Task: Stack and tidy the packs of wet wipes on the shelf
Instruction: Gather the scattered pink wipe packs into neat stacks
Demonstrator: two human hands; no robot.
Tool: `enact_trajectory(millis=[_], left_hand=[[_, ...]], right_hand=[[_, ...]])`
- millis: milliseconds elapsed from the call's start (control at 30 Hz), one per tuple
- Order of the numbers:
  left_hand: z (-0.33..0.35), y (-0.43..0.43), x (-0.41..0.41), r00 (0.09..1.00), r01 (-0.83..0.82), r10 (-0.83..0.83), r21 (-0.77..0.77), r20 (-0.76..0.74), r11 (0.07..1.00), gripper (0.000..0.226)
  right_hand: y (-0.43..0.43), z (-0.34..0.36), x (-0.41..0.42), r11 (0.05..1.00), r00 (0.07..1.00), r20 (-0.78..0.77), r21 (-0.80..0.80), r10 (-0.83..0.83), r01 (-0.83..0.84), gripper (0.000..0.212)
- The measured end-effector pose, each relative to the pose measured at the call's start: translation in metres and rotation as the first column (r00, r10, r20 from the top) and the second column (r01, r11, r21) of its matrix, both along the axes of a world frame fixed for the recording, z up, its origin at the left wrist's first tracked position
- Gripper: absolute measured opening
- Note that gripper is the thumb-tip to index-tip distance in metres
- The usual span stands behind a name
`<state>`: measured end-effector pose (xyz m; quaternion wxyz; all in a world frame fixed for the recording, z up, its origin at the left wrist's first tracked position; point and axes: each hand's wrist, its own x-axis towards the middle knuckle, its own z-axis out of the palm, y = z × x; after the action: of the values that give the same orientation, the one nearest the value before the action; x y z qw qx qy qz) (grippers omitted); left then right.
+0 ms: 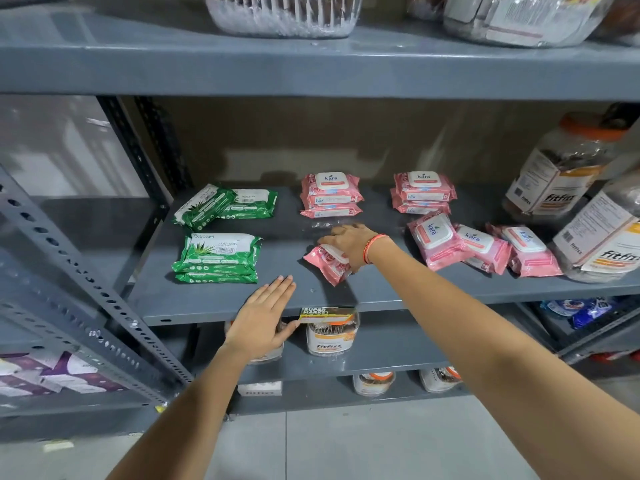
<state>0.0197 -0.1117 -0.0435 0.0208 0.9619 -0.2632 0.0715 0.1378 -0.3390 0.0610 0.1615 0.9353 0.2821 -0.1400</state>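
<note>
Pink and green wet wipe packs lie on a grey metal shelf (284, 299). My right hand (349, 242) grips one pink pack (327, 266) at the shelf's middle, tilted on its edge. My left hand (265, 315) hovers flat and open over the shelf's front edge, holding nothing. Two neat pink stacks stand at the back, one in the centre (330, 195) and one to its right (422, 192). Three loose pink packs (481, 249) lean in a row on the right. A green stack (220, 258) sits front left, with two more green packs (225, 206) askew behind it.
Large clear Fitfizz jars (557, 178) stand at the shelf's right end. A slotted upright post (90, 289) runs diagonally at the left. More jars (332, 336) sit on the shelf below, under a yellow price tag (325, 315). Plastic-wrapped goods fill the upper shelf (284, 15).
</note>
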Motion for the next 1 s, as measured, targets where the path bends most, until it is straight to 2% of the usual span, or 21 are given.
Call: enact_trajectory(millis=[67,167,267,367,500,633,833,900,1000], left_hand=[[0.000,-0.001,0.000,1.000,-0.012,0.012,0.007,0.000,1.000,0.073],[0.001,-0.004,-0.001,0.999,-0.040,0.040,-0.008,0.002,0.999,0.064],[0.003,-0.008,-0.003,0.997,-0.071,0.071,-0.050,-0.004,0.996,0.055],[0.006,-0.009,-0.004,0.997,-0.078,0.077,-0.059,-0.016,0.995,0.054],[0.007,-0.009,-0.005,0.996,-0.087,0.085,-0.071,-0.030,0.994,0.064],[0.009,-0.011,-0.005,0.995,-0.091,0.088,-0.088,-0.040,0.992,0.074],[0.008,-0.011,-0.004,0.990,-0.119,0.110,-0.111,-0.084,0.987,0.068],[0.007,-0.013,-0.003,0.986,-0.143,0.129,-0.144,-0.106,0.979,0.073],[0.006,-0.016,-0.002,0.981,-0.170,0.153,-0.149,-0.117,0.974,0.086]], right_hand=[[-0.007,0.003,0.002,0.993,0.996,-0.063,0.097,-0.061,0.067,0.102],[-0.018,0.001,0.000,0.967,0.985,-0.127,0.212,-0.113,0.138,0.098],[-0.020,-0.008,-0.006,0.941,0.982,-0.087,0.282,-0.168,0.186,0.091],[-0.014,-0.017,-0.012,0.927,0.973,-0.009,0.300,-0.232,0.224,0.091],[-0.006,-0.024,-0.017,0.920,0.953,0.067,0.288,-0.297,0.267,0.089],[-0.003,-0.025,-0.017,0.923,0.948,0.086,0.268,-0.307,0.275,0.087],[-0.007,-0.024,-0.020,0.939,0.958,0.096,0.243,-0.272,0.243,0.085],[-0.013,-0.021,-0.021,0.919,0.960,0.061,0.311,-0.274,0.243,0.084],[-0.030,-0.015,-0.022,0.823,0.942,0.051,0.505,-0.331,0.261,0.079]])
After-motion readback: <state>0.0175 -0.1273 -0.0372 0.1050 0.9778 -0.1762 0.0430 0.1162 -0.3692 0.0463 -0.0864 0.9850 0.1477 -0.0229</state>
